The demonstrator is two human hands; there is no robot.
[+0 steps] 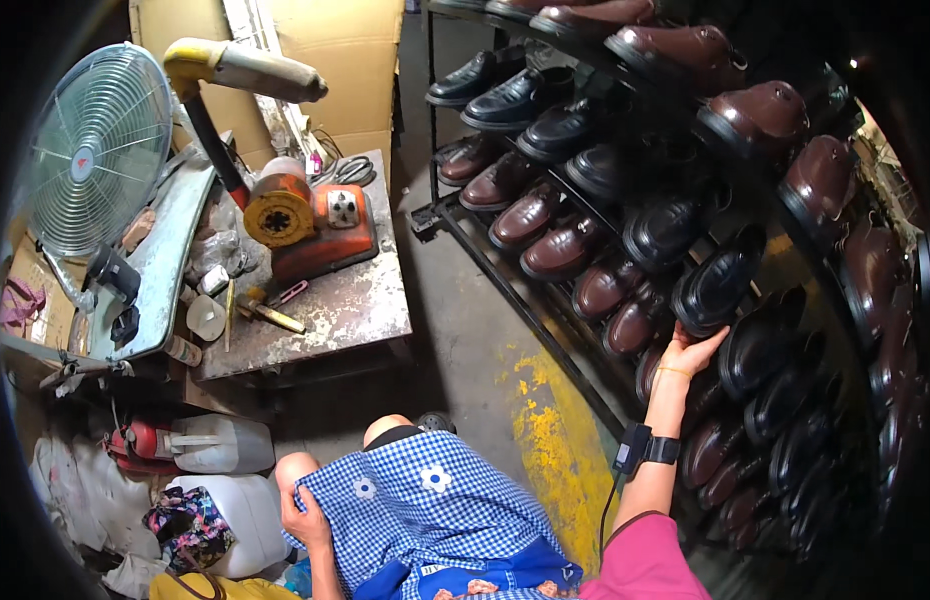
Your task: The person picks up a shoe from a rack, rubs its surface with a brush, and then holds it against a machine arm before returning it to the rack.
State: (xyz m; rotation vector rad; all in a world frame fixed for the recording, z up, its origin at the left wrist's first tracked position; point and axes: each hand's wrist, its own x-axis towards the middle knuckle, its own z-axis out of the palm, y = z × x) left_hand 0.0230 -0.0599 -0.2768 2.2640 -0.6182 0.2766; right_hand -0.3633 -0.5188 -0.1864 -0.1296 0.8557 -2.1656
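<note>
Gripping a black shoe (715, 287), right hand (691, 354) crowded by racked shoes (607, 288); left hand (307, 522) clutching checked apron (415, 515).

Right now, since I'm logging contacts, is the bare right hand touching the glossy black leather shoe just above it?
Touching. The head view shows the right hand meeting the rounded near end of the black shoe, with no gap visible.
</note>
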